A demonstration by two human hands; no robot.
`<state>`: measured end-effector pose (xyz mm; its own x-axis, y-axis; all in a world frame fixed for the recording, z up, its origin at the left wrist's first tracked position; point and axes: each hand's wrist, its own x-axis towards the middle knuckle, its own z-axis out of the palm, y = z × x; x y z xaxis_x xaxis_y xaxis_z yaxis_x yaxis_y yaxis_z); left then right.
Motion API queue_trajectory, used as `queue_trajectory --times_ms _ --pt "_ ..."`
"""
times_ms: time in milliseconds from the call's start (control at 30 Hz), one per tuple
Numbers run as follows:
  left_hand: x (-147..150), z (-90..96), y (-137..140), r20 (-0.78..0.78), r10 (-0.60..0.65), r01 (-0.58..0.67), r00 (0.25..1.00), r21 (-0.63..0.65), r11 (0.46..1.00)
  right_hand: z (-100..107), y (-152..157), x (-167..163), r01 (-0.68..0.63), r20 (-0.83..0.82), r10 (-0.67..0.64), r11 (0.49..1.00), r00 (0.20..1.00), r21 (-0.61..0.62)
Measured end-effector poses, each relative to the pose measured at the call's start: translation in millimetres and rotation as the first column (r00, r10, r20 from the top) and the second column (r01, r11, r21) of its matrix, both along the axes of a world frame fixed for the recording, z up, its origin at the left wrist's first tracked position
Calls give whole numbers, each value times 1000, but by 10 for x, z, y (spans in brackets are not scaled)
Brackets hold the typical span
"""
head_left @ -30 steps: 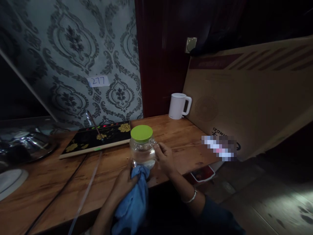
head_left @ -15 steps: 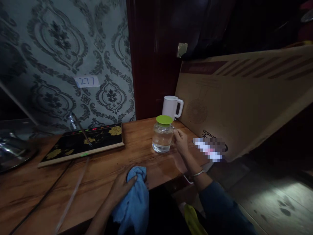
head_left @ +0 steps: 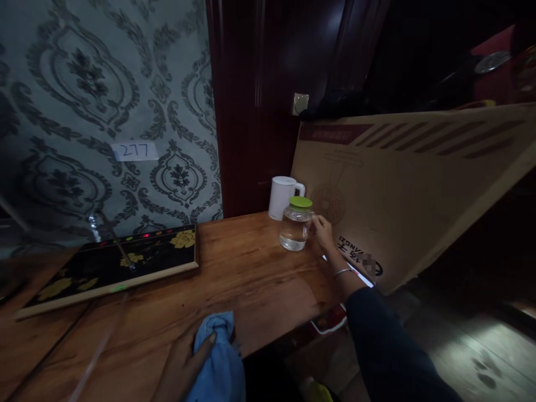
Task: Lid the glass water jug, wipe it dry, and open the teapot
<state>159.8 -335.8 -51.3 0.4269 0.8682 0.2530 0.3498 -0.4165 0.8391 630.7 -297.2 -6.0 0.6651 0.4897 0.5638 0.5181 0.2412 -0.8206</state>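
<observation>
A clear pitcher [head_left: 293, 229] with water in it and a green lid [head_left: 300, 203] is at the table's back right. My right hand [head_left: 323, 230] is closed around its handle. Whether the base touches the wood I cannot tell. Just behind the pitcher stands a white electric kettle [head_left: 280, 196], partly covered by it. Near the front edge, my left hand [head_left: 188, 354] grips a bunched blue cloth [head_left: 221, 357], thumb on top; its other fingers are mostly hidden.
A black tea tray [head_left: 154, 254] with yellow flowers and a thin metal spout lies on the wooden table [head_left: 247, 273] at left. A large cardboard box [head_left: 397, 190] leans along the right side. A phone-like bright screen [head_left: 360, 274] is partly hidden by my right forearm. Cables cross the front left.
My right hand has carried the pitcher back and right, closer to the kettle. The camera view has shifted too. My left hand still holds the cloth, now lower in view.
</observation>
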Motion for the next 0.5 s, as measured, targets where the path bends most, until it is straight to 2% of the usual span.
queue_trajectory --times_ms 233,500 --pt "-20 -59 23 0 75 -75 997 24 997 14 73 353 56 -3 -56 998 998 -27" --pt "-53 -81 24 -28 97 -96 995 18 995 -9 211 554 83 -1 -83 995 997 -49"
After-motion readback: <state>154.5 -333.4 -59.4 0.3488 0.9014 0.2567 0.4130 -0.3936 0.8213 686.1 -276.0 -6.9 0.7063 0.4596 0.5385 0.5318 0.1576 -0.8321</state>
